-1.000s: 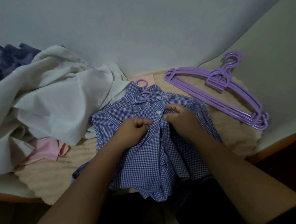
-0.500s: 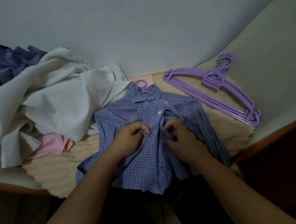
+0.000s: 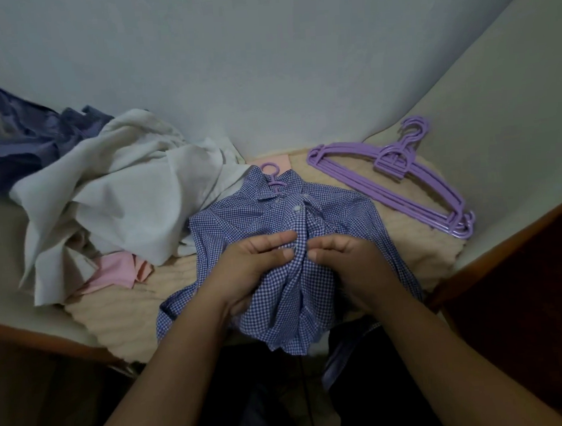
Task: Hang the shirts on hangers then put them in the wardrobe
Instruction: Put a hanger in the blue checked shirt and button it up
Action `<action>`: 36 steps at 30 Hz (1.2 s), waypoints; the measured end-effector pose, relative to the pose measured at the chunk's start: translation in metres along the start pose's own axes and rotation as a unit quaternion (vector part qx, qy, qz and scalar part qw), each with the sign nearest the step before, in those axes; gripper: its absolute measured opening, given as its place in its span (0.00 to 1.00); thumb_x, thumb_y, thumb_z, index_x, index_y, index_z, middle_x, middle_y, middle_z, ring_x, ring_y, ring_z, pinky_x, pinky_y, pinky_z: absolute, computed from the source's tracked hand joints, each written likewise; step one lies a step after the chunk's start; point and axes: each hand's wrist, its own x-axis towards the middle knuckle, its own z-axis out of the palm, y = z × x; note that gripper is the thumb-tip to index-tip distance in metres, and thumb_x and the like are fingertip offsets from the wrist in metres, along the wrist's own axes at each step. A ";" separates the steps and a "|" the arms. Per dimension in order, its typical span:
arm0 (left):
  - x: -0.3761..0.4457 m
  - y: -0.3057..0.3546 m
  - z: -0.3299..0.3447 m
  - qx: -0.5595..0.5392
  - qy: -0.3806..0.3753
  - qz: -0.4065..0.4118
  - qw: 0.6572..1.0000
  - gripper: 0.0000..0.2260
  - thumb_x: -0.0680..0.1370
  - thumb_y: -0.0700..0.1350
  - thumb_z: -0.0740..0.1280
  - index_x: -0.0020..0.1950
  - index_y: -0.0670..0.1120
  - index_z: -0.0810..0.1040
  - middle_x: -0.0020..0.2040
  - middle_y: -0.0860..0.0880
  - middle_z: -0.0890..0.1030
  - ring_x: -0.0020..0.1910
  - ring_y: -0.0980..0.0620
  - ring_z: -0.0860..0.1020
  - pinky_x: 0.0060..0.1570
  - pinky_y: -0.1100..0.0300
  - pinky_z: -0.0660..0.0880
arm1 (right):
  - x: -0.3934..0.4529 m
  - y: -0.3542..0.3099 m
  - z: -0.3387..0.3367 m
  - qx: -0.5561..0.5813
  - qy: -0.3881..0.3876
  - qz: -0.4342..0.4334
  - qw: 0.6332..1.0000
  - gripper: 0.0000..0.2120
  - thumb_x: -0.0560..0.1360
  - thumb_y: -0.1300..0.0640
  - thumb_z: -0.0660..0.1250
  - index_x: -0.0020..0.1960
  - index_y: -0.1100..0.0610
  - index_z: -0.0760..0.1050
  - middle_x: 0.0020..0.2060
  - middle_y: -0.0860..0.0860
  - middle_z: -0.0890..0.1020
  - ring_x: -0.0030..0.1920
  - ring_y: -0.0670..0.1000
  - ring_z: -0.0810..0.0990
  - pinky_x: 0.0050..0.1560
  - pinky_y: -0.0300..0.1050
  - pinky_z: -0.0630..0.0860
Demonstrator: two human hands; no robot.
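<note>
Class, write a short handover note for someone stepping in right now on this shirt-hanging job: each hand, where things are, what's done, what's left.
Left hand and right hand each pinch the front placket of the checked shirt, apparently buttoning it.
The shirt lies on the beige mat, with a hanger hook protruding at its collar.
Spare hangers lie to the right; the clothes pile is on the left.
Done: hanger inserted.
Left: finish buttoning, hang it in the wardrobe, then do the pile.

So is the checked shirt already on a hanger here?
Yes. A purple hanger hook sticks out of the collar of the blue checked shirt, which lies flat while the left hand and right hand pinch its front placket.
</note>
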 end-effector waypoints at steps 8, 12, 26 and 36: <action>-0.002 -0.006 0.008 -0.016 0.025 -0.011 1.000 0.12 0.69 0.29 0.67 0.49 0.40 0.82 0.42 0.43 0.85 0.42 0.50 0.83 0.50 0.59 0.80 | -0.003 0.005 0.003 0.065 0.005 0.009 0.998 0.12 0.72 0.71 0.67 0.42 0.55 0.81 0.39 0.55 0.85 0.42 0.53 0.83 0.45 0.48 0.78; -0.001 -0.005 0.008 -0.021 0.030 -0.015 0.999 0.14 0.65 0.33 0.69 0.49 0.41 0.82 0.44 0.43 0.85 0.45 0.49 0.83 0.55 0.56 0.78 | -0.001 0.008 0.002 0.094 0.009 0.020 0.995 0.10 0.73 0.68 0.67 0.41 0.56 0.84 0.44 0.58 0.85 0.48 0.57 0.83 0.53 0.54 0.78; 0.007 -0.008 0.010 -0.027 0.037 0.011 0.999 0.13 0.63 0.35 0.70 0.47 0.41 0.81 0.41 0.45 0.85 0.43 0.52 0.83 0.44 0.63 0.80 | 0.006 0.005 0.006 0.136 -0.005 0.032 0.990 0.09 0.72 0.70 0.66 0.42 0.58 0.81 0.40 0.55 0.85 0.44 0.53 0.84 0.50 0.50 0.78; 0.010 -0.010 0.008 0.047 0.030 0.050 0.997 0.09 0.61 0.37 0.72 0.39 0.43 0.81 0.36 0.50 0.83 0.39 0.56 0.82 0.43 0.65 0.78 | 0.011 0.009 0.006 0.093 0.010 0.034 0.995 0.08 0.73 0.69 0.66 0.45 0.58 0.80 0.44 0.57 0.84 0.49 0.56 0.82 0.55 0.52 0.77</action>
